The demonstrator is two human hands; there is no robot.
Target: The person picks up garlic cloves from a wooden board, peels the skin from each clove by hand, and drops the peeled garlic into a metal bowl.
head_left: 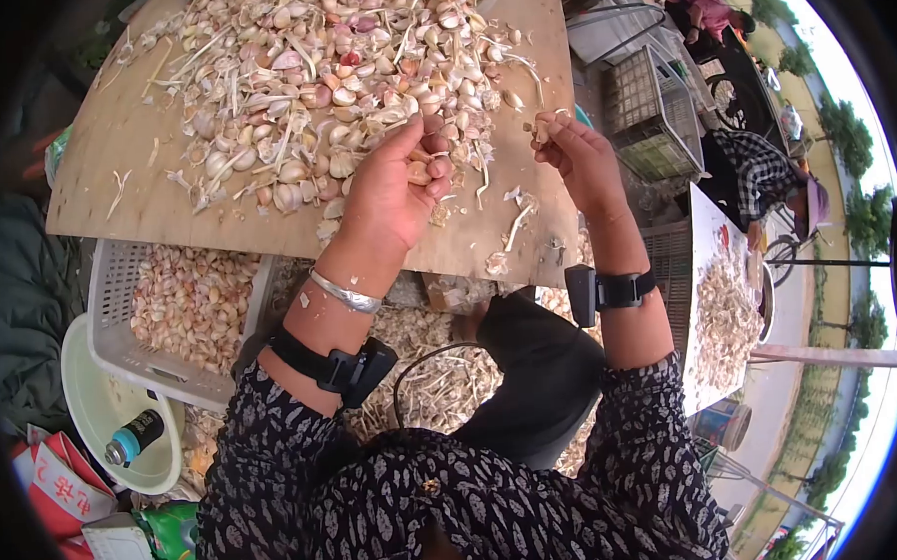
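Note:
My left hand [389, 187] is over the front of the wooden board, its fingers curled around garlic cloves [421, 167]. To its right, my right hand [581, 156] pinches a small brownish piece of garlic [542, 128] between thumb and fingertips, near the board's right edge. The two hands are apart. Beyond them spreads a heap of loose garlic cloves [301, 106], mixed with skins and dry stalks, on the wooden board [115, 199]. A dry garlic stalk [514, 227] lies on the board between my wrists.
Below the board's left side stands a grey crate [157, 369] of cloves. Beside it, a pale green basin [78, 381] holds a dark bottle [135, 437]. Garlic scraps [453, 385] cover the ground. At right, a person in checked clothing [754, 172] is by another garlic-covered table [701, 219].

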